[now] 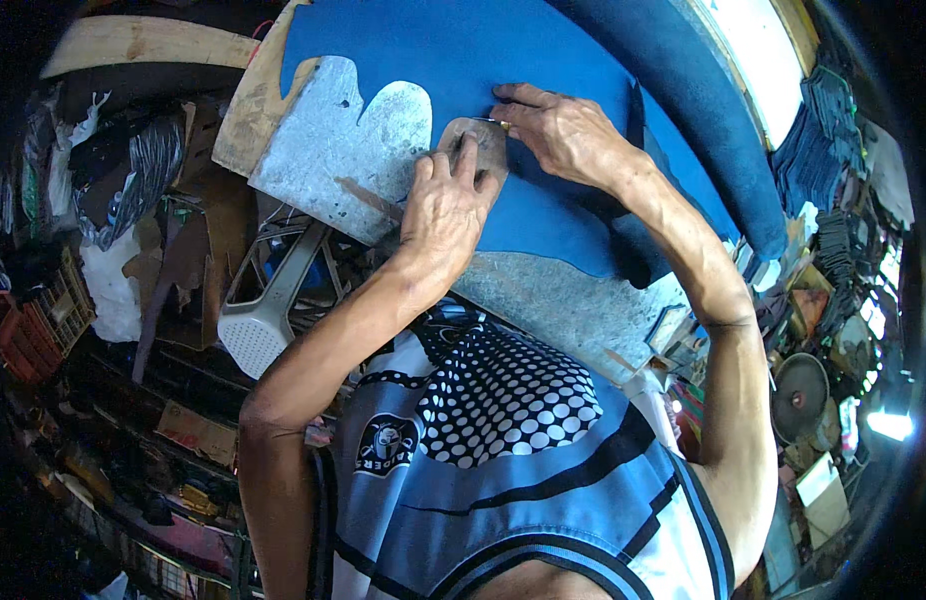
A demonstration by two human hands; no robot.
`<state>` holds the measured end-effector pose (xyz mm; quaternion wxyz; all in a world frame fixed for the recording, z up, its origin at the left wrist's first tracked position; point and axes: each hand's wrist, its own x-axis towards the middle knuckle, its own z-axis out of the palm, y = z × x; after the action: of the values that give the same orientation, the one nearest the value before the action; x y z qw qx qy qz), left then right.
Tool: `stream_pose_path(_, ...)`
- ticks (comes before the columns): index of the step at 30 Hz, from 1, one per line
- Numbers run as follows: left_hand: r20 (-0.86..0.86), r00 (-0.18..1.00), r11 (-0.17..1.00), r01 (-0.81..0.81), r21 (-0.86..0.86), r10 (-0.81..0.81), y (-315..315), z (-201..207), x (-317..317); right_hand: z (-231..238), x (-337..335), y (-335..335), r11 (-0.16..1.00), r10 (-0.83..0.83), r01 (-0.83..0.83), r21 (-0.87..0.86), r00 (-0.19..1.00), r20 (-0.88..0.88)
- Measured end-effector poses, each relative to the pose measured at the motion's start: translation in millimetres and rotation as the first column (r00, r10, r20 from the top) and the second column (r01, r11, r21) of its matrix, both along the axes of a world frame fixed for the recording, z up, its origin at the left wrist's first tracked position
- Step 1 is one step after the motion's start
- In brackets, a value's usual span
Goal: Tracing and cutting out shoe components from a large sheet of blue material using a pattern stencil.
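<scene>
A blue leather-like sheet [413, 45] covers much of the work surface, its left edge cut in rounded curves over a grey metal plate [323, 150]. On the sheet lies a flat brownish template [491, 152] with a rounded top. My left hand [446, 195] presses the template down, fingers spread over it. At the template's upper right edge, my right hand [563, 135] pinches a thin tool [499, 122] with a yellowish part; its kind is mostly hidden by the fingers.
A thick blue roll [703, 110] curves along the far right of the surface. Below left stands a grey plastic stool [258, 325]. Stacked dark pieces [828, 120] and a round fan-like object [800, 397] are at right; crates [43, 315] and clutter fill the left.
</scene>
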<state>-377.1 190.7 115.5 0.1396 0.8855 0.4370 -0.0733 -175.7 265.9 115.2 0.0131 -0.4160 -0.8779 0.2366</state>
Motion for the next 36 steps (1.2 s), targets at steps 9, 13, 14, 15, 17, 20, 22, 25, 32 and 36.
stream_pose_path(9, 0.001, 1.000, 1.000, 0.007, 0.009, -0.007, 0.4, 1.1, 0.4, 9.5, 5.7, -24.3, 0.977, -0.195, 0.195, -0.081, 0.981, 0.018)
stream_pose_path(13, 0.024, 1.000, 1.000, 0.013, 0.010, -0.013, 1.7, 0.0, -0.2, 6.6, 9.3, -36.7, 0.953, -0.285, 0.283, -0.111, 0.958, -0.006)
stream_pose_path(14, 0.031, 1.000, 1.000, 0.008, 0.000, -0.008, 1.5, -0.5, -0.7, 5.0, 9.3, -39.4, 0.947, -0.305, 0.299, -0.116, 0.952, -0.035)
stream_pose_path(15, 0.037, 0.999, 1.000, 0.002, -0.011, -0.001, 1.3, -1.1, -1.1, 4.1, 8.8, -42.1, 0.946, -0.308, 0.302, -0.117, 0.951, -0.035)
stream_pose_path(17, 0.053, 0.999, 1.000, -0.002, -0.011, 0.003, 0.9, -2.9, -1.6, 2.8, 7.3, -48.2, 0.935, -0.344, 0.339, -0.102, 0.938, -0.040)
stream_pose_path(20, 0.070, 0.998, 1.000, -0.004, -0.020, 0.006, 1.3, -3.6, -2.7, -1.3, 5.3, -55.3, 0.922, -0.379, 0.371, -0.112, 0.923, -0.062)
stream_pose_path(22, 0.066, 0.998, 1.000, -0.003, -0.028, 0.004, 1.5, -3.6, -3.7, -1.7, 0.7, -58.1, 0.908, -0.406, 0.395, -0.140, 0.912, -0.063)
stream_pose_path(25, 0.062, 0.998, 1.000, 0.018, -0.021, -0.017, 2.4, -3.0, -4.4, -5.3, -2.7, -65.7, 0.880, -0.460, 0.444, -0.170, 0.884, -0.076)
stream_pose_path(32, 0.054, 0.998, 0.999, 0.030, -0.029, -0.028, 2.3, -7.4, -3.6, -12.6, -16.4, -83.1, 0.802, -0.595, 0.567, -0.188, 0.787, -0.165)
stream_pose_path(36, 0.022, 0.999, 0.999, 0.038, -0.029, -0.038, 4.0, -9.2, -0.6, -16.5, -28.8, -93.9, 0.737, -0.675, 0.640, -0.219, 0.714, -0.185)
